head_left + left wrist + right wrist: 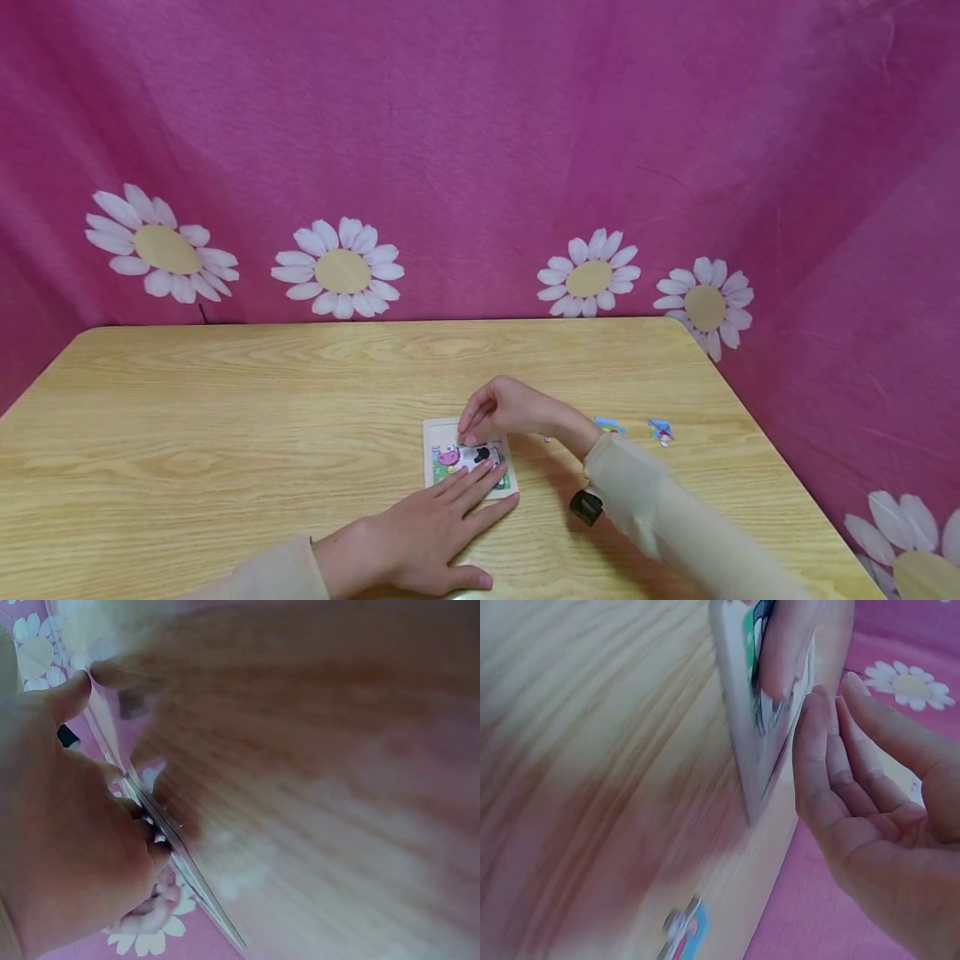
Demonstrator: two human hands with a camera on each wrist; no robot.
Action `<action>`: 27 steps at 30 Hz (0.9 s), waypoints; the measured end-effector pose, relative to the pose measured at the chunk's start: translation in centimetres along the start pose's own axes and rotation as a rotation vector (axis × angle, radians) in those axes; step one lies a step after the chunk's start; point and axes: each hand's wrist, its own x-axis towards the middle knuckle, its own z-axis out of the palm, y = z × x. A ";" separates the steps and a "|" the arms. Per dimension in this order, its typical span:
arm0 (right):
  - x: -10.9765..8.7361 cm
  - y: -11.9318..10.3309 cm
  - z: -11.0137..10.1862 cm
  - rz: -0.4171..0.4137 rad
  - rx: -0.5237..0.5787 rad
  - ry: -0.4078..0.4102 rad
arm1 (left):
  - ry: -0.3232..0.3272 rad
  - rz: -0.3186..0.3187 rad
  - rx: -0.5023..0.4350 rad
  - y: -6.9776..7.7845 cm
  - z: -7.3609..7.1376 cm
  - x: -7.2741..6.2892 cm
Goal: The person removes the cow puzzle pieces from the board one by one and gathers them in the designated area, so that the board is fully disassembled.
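A small jigsaw puzzle board [427, 429] with a pale frame lies on the wooden table, showing a cow picture with a pink muzzle and black patches. My left hand [431, 529] is spread flat, its fingertips resting on the lower part of the picture. From the far right, my right hand [510, 412] reaches over the board, fingers bent down and fingertips at the picture's upper middle. In the right wrist view, the right thumb [885, 724] comes close to the fingertips. I cannot tell whether a piece is between them. The board's upper area shows plain beige.
Loose puzzle pieces lie right of the board: a blue one [661, 431], a blue and green one [609, 425] and a small bit [547, 438] beside the right wrist. A dark device [586, 507] sits under the right sleeve. A pink flowered curtain [465, 167] hangs behind the table.
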 end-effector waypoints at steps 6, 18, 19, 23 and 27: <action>1.4 -1.1 1.0 0.027 -0.103 0.001 | 0.007 0.007 0.013 0.0 -0.1 -0.1; 1.9 -1.8 1.3 0.078 -0.113 -0.017 | -0.003 0.035 -0.020 -0.3 -0.3 -0.1; 1.9 -1.8 1.3 0.078 -0.102 -0.017 | -0.008 0.034 -0.027 -0.3 -0.3 -0.1; 1.9 -1.8 1.1 0.063 -0.066 -0.010 | -0.028 0.025 -0.051 -0.4 -0.4 -0.1; 1.8 -1.8 1.0 0.041 -0.041 -0.013 | -0.035 0.020 -0.058 -0.4 -0.5 -0.1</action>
